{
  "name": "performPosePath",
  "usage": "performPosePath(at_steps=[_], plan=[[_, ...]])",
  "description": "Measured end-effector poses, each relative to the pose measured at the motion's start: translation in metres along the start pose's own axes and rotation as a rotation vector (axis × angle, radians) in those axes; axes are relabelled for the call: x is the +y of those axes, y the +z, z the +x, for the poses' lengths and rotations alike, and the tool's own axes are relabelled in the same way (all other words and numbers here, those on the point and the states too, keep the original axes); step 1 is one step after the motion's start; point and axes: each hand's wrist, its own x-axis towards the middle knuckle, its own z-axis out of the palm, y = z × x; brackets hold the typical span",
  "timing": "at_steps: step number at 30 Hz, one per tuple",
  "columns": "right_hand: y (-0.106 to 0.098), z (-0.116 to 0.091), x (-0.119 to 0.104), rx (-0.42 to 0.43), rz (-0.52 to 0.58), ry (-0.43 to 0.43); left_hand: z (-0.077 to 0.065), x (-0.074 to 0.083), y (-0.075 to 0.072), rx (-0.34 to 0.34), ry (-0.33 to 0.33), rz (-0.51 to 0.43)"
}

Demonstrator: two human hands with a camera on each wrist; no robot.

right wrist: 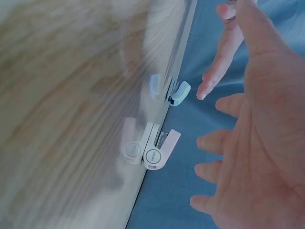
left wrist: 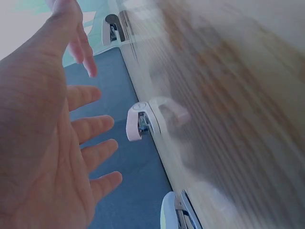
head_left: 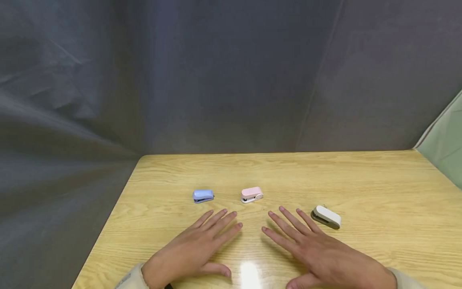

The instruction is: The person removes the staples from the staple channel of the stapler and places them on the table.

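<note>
Three small staplers lie on the wooden table. The blue stapler [head_left: 203,196] is at the left, the pink stapler [head_left: 251,194] in the middle, and the white stapler [head_left: 326,216] with a dark base at the right. My left hand [head_left: 196,245] spreads its fingers, palm down, in front of the blue stapler. My right hand [head_left: 317,249] is spread the same way, its fingers just left of the white stapler. Both hands hold nothing. In the left wrist view the pink stapler [left wrist: 142,120] stands beyond the fingertips; the right wrist view shows the blue stapler [right wrist: 179,93] too.
The wooden tabletop [head_left: 288,172] is glossy and reflects a bright light near its front. A dark grey curtain [head_left: 231,80] hangs behind the table and along its left side. Pale green material [head_left: 447,140] shows past the right edge.
</note>
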Motion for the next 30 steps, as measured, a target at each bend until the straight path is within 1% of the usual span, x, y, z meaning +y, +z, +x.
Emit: performPosePath(at_steps=[7, 11, 17, 21, 25, 30], plan=[[0.002, 0.005, -0.001, -0.013, -0.001, 0.038, -0.002, -0.002, -0.001, -0.021, -0.034, -0.057], [0.004, 0.010, -0.003, -0.021, 0.002, 0.033, -0.002, -0.001, 0.000, -0.028, -0.039, -0.083], [0.005, 0.017, -0.004, -0.023, -0.021, 0.020, -0.001, -0.004, -0.001, -0.041, -0.049, -0.084], [0.005, 0.022, -0.005, -0.028, -0.021, 0.007, -0.001, -0.005, -0.002, -0.061, -0.061, -0.127], [0.006, 0.030, -0.008, -0.040, -0.028, 0.006, 0.000, -0.007, -0.003, -0.068, -0.076, -0.146], [0.007, 0.043, -0.011, -0.068, -0.022, 0.022, -0.001, -0.011, -0.004, -0.074, -0.098, -0.148]])
